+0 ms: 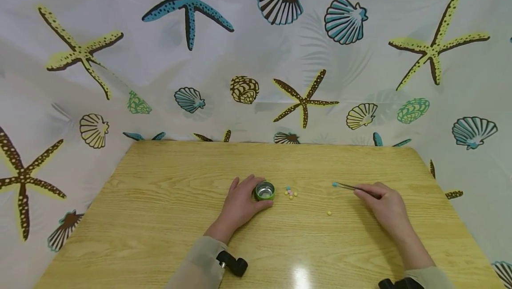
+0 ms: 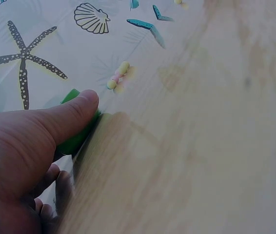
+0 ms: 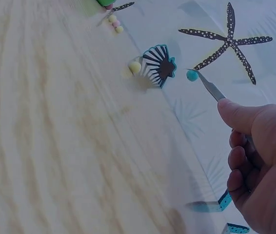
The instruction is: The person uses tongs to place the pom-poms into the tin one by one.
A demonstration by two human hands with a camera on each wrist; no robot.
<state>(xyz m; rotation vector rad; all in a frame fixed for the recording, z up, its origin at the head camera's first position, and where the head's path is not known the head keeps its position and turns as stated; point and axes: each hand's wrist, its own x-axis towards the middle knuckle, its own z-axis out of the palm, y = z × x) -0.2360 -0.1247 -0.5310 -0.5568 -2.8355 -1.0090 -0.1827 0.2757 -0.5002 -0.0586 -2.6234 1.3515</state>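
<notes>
My left hand (image 1: 240,202) curls round a small green tin (image 1: 265,190), whose silvery inside faces up in the head view. In the left wrist view the thumb lies along the green wall of the tin (image 2: 74,139). My right hand (image 1: 385,206) pinches a pair of metal tweezers (image 1: 347,186) between thumb and fingers. A blue bead (image 1: 334,184) sits at the tweezers' tips, also plain in the right wrist view as a round blue bead (image 3: 192,75). Just right of the tin lies a little cluster of yellow, pink and blue beads (image 1: 290,194).
A single yellow bead (image 1: 329,213) lies apart on the wooden table (image 1: 160,218), between the cluster and my right hand. Behind the table hangs a white cloth (image 1: 224,58) printed with starfish and shells. Dark wrist mounts (image 1: 233,263) are strapped at both sleeves.
</notes>
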